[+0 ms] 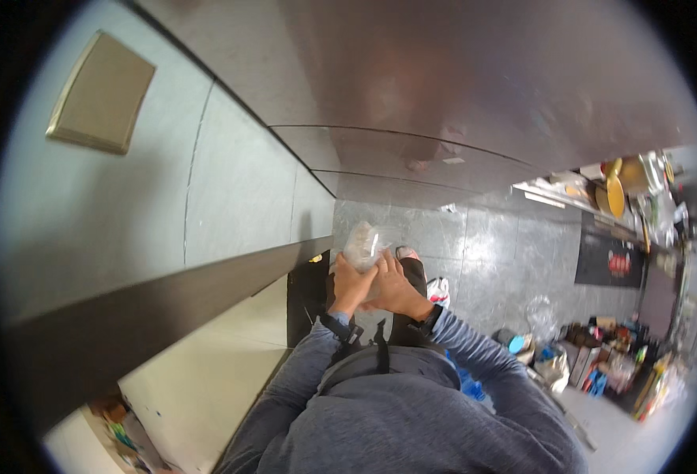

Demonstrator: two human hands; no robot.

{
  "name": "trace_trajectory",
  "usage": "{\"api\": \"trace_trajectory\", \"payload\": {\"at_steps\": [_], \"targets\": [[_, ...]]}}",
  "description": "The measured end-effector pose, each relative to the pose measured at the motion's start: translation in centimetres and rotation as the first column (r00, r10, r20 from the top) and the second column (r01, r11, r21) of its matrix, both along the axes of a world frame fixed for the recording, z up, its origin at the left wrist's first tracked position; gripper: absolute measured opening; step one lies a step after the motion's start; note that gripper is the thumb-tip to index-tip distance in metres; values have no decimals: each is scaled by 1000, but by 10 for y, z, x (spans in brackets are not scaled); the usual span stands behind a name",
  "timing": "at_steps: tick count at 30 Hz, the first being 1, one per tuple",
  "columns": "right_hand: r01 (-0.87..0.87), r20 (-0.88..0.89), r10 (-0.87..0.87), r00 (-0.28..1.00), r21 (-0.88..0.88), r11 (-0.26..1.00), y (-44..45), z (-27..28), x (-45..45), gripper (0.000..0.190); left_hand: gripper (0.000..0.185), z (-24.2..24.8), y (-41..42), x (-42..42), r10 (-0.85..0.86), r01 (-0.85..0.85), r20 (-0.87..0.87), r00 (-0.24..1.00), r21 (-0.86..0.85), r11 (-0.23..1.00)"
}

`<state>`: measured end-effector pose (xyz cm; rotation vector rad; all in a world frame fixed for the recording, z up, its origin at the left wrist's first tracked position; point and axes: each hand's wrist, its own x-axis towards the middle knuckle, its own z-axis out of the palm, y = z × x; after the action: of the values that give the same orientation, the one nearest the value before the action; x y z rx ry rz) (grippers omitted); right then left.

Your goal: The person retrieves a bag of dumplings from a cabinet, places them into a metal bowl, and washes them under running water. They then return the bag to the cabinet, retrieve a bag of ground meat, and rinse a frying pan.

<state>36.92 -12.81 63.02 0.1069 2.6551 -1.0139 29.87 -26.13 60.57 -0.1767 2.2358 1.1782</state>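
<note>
In front of my waist, both hands meet around a transparent plastic bag or wrapper [362, 244] with something pale inside; I cannot tell what. My left hand [351, 284] grips its lower left side, thumb pointing toward the right hand. From the other side my right hand [397, 290] presses its bent fingers against the plastic. The fingertips partly cover the lower end of the bundle. Dark bands circle both wrists. Below the hands is the grey tiled floor [431, 231], where one shoe [406, 253] shows.
A glossy brown panel [419, 71] rises ahead, and a grey wall with a flat plate [104, 95] stands left. At right, a counter carries a yellow utensil [612, 195] above a dark mat [609, 255]. Boxes and bags [591, 361] crowd the lower right floor. A white-red bag [439, 291] lies beside my leg.
</note>
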Motion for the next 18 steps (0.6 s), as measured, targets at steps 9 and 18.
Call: {"api": "trace_trajectory", "payload": {"at_steps": [9,18], "targets": [[671,586,-681,439,-718,-184,-16,-42,82,68,78,-25,42,0,-702,662,96,706,261,702],[500,686,-701,196,-685,-530,-70,-51,185,72,42,-235,60,-227,690,-565,-160,705,461,684]]}}
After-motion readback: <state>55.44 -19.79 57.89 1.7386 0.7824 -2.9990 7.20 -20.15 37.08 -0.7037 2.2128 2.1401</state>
